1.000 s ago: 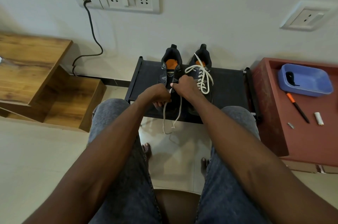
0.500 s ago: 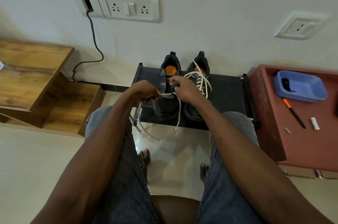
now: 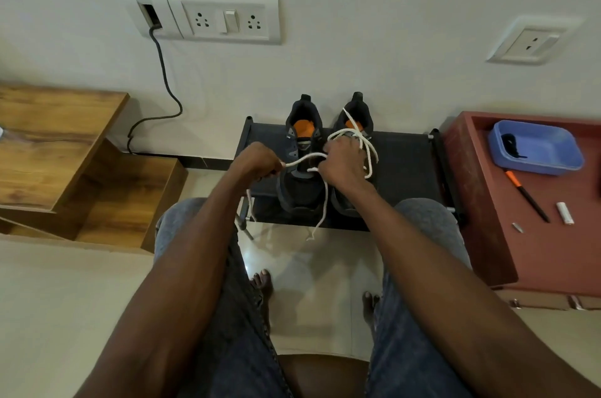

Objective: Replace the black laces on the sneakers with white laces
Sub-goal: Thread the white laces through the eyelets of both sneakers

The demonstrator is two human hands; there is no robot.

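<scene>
Two dark sneakers with orange insoles stand side by side on a black rack [image 3: 403, 170]. The right sneaker [image 3: 356, 111] carries a loosely threaded white lace. On the left sneaker [image 3: 300, 192] a white lace [image 3: 302, 159] runs across the lower eyelets. My left hand [image 3: 258, 162] grips one end of that lace, pulled out to the left. My right hand [image 3: 343, 162] rests over the left sneaker's eyelets and pinches the lace there. The other lace end [image 3: 320, 218] hangs past the rack's front edge. A black lace [image 3: 510, 144] lies in a blue tray [image 3: 546, 150].
A red-brown table [image 3: 536, 245] at the right holds the blue tray, an orange-and-black pen [image 3: 528, 196] and a small white piece [image 3: 565, 212]. Wooden shelving [image 3: 65, 153] stands at the left. A black cable [image 3: 162, 79] hangs from a wall socket. My knees and bare feet are below the rack.
My left hand has drawn the lace end out to the left, away from the sneaker, so the lace now stretches between my hands. My right hand stays at the eyelets.
</scene>
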